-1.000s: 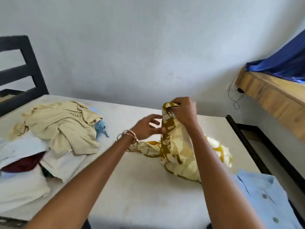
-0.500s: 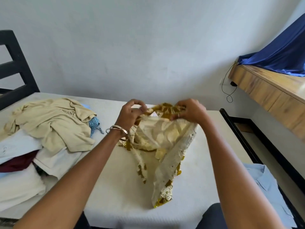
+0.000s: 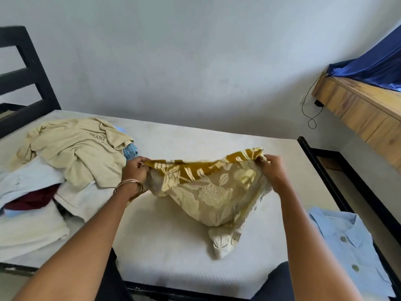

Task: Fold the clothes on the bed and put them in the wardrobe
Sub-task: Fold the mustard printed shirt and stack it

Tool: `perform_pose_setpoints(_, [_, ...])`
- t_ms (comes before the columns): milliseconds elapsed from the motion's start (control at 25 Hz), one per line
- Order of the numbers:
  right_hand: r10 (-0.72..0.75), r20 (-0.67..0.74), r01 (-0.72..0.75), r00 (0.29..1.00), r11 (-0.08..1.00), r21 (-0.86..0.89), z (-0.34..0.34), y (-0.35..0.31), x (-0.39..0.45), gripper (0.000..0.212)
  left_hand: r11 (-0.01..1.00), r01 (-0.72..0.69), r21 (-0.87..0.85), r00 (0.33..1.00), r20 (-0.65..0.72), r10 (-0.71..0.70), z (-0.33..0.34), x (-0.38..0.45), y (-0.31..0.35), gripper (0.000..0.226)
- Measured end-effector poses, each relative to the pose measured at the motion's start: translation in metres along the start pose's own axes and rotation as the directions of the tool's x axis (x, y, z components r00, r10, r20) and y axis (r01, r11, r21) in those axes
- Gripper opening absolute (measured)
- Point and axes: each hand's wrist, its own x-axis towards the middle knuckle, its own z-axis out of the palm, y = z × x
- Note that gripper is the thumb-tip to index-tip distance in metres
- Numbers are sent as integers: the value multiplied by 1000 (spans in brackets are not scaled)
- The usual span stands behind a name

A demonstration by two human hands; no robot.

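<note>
Two hands grip one garment in my view: the left hand (image 3: 135, 170) pinches the left end of a mustard-yellow and cream floral patterned cloth (image 3: 208, 192), and the right hand (image 3: 273, 172) pinches its right end, the hands held well apart so the top edge stretches between them. I see the darker mustard side along that upper edge, folded over toward me, while the paler cream side with large leaf and flower prints hangs below in a loose, crumpled pouch. Its lowest tip, at about 6 o'clock from the hands, rests on the white mattress of the black-framed bed (image 3: 173, 246). Thin metal bangles (image 3: 130, 185) circle the left wrist.

At 9 o'clock from the cloth lies an unfolded heap: a beige printed T-shirt (image 3: 76, 148) on top, with pale white garments (image 3: 32, 231) and a dark maroon piece (image 3: 32, 200) under it, and a scrap of turquoise patterned fabric (image 3: 130, 149) at its edge. At 4 o'clock, on the mattress corner, lies a light blue buttoned shirt (image 3: 347, 242), folded flat. At 2 o'clock, a wooden shelf (image 3: 358, 105) carries dark blue fabric (image 3: 377, 68).
</note>
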Motion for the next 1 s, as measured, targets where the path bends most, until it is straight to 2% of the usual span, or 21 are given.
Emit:
perform_pose_setpoints(40, [36,40,-27,999,978,-207,2,4,-1,43,1000,-6,25,988,152,3,3,0,-10,9])
perform_pose_setpoints(80, [107,129,-38,986,893,-448,4,1,-5,46,995,-37,89,951,308,8,6,1,-18,7])
perform_pose_setpoints(120, [195,248,-2,949,790,-613,5,-3,-8,46,980,-82,182,897,443,-7,6,2,-21,19])
perform_pose_setpoints(160, [289,373,40,881,741,-670,4,-8,-10,46,956,-124,265,839,543,-42,4,1,-22,29])
perform_pose_setpoints(200, [351,492,37,797,784,-619,-1,-12,-12,48,955,-123,271,783,618,-75,3,1,-23,32])
perform_pose_setpoints(240, [350,599,-43,720,884,-466,-6,-13,-13,49,982,-9,188,728,675,-122,-1,1,-22,29])
perform_pose_setpoints(280, [325,658,-237,679,946,-223,-10,-10,-14,47,985,151,86,699,695,-168,-7,1,-21,27])
perform_pose_setpoints(320, [329,652,-406,683,913,-37,-9,-2,-14,44,969,245,28,705,681,-198,-11,3,-23,28])
perform_pose_setpoints(360, [391,584,-524,712,849,71,-2,12,-10,44,962,273,13,745,630,-220,-15,10,-30,30])
perform_pose_setpoints(400, [487,462,-557,741,830,18,7,25,-5,46,975,177,133,811,542,-221,-17,19,-39,33])
perform_pose_setpoints(440, [542,309,-519,782,840,-158,22,38,-6,47,935,26,354,865,461,-199,-14,26,-50,34])
perform_pose_setpoints(480, [537,212,-465,816,829,-310,41,55,-11,48,844,-79,530,903,397,-165,-8,28,-63,30])
perform_pose_setpoints(520, [537,178,-454,824,815,-360,59,67,-18,48,787,-114,606,917,369,-151,0,24,-75,24])
perform_pose_setpoints(560, [544,193,-473,816,822,-317,78,78,-25,48,793,-101,601,924,351,-149,9,15,-85,18])
perform_pose_setpoints(680, [474,368,-445,800,880,-165,104,97,-46,45,858,-72,509,959,273,-81,31,-6,-104,14])
perform_pose_setpoints(760, [408,490,-451,770,892,-35,102,97,-49,25,896,-51,441,971,232,-59,39,-13,-110,20])
perform_pose_setpoints(840, [380,520,-472,765,880,51,96,93,-46,12,950,64,306,981,153,-115,44,-8,-105,28])
perform_pose_setpoints(880, [345,463,-436,816,894,102,93,91,-43,9,970,133,203,980,121,-160,45,-4,-101,30])
perform_pose_setpoints(920, [309,331,-375,892,914,156,92,86,-43,8,981,186,51,976,104,-191,46,-1,-94,28])
perform_pose_setpoints(960, [271,136,-294,953,935,200,92,81,-43,8,971,209,-115,975,99,-198,47,0,-87,24])
perform_pose_setpoints(1000, [214,-86,-191,973,957,218,94,75,-48,12,955,188,-227,981,93,-171,48,-2,-82,17])
